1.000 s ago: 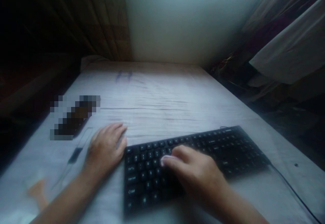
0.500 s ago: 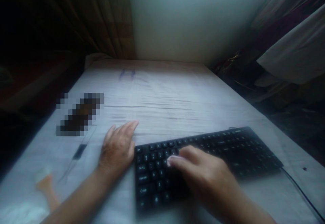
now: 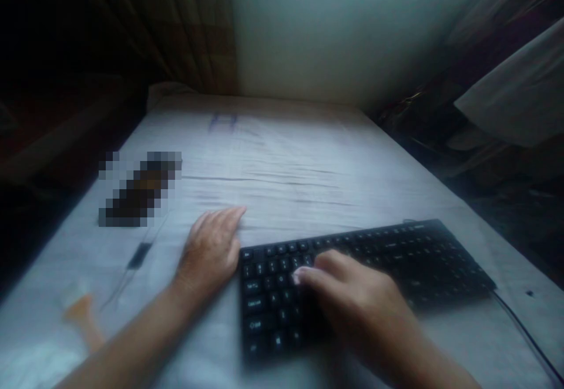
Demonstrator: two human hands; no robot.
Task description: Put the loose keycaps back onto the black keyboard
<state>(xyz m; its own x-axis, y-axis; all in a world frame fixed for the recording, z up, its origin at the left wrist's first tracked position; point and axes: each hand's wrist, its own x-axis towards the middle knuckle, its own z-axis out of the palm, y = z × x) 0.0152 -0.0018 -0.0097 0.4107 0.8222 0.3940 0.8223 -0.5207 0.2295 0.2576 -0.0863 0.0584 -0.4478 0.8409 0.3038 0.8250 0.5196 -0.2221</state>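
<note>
A black keyboard (image 3: 396, 283) lies at an angle on the white cloth-covered surface (image 3: 282, 160). My left hand (image 3: 209, 248) rests flat on the cloth at its left end, fingers stretched out, the thumb against or very near the keyboard's edge. Over the left half of the keys, my right hand (image 3: 356, 295) is closed, thumb and forefinger together. Something small and whitish (image 3: 301, 275) shows at its fingertips, too blurred to name. The hand hides the keys below it.
On the left lie a pixelated dark object (image 3: 143, 186), a small black rectangle with thin strings (image 3: 140, 255) and a tan-handled brush-like thing (image 3: 86, 315). Clear crumpled plastic (image 3: 39, 368) is at the lower left. The keyboard's cable (image 3: 524, 333) runs off right. Cloth (image 3: 515, 107) hangs at right.
The view has shifted slightly, so most things sit a little higher and to the right. My hands keep nearly the same places against the keyboard.
</note>
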